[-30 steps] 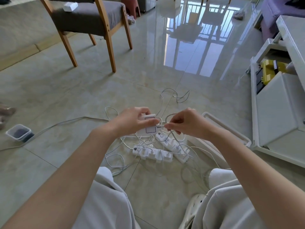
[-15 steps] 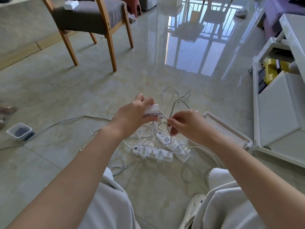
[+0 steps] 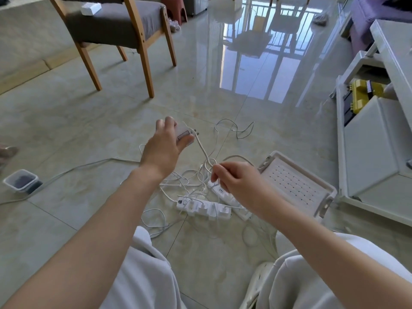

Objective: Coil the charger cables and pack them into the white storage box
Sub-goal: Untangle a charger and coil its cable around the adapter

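White plastic makes up nearly everything in play. A square white charger block (image 3: 184, 134) is gripped in the left hand (image 3: 163, 148), fingers curled over its top and thumb beneath. It is held raised above the floor, seemingly so that its thick white cord (image 3: 203, 151) is drawn straight out of the heap.

Lower down, that cord is pinched between thumb and fingertips of the right hand (image 3: 239, 186), where a small loop is seen. Whether this pinch is meant to begin a coil or to tease the cord free cannot be told.

Beneath both hands a tangle of thin white charger cables (image 3: 189, 184) is spread on the glossy beige tiled floor (image 3: 89, 121), none of it coiled yet. The white slotted plastic storage box (image 3: 294, 186) lies just right of the right hand, and nothing is seen packed in it.

Two white power strips (image 3: 202, 208) lie within the tangle, with cables crossed over them. These are judged the chief hindrance, since a pulled cord may snag there or drag its neighbours.

A grey lead (image 3: 78, 168) is run off leftward, near a small clear plastic tub (image 3: 21, 180). A wooden chair with a grey seat (image 3: 116, 25) stands well apart. A white cabinet (image 3: 367, 157) with a yellow case (image 3: 363, 94) in it is set at the right.
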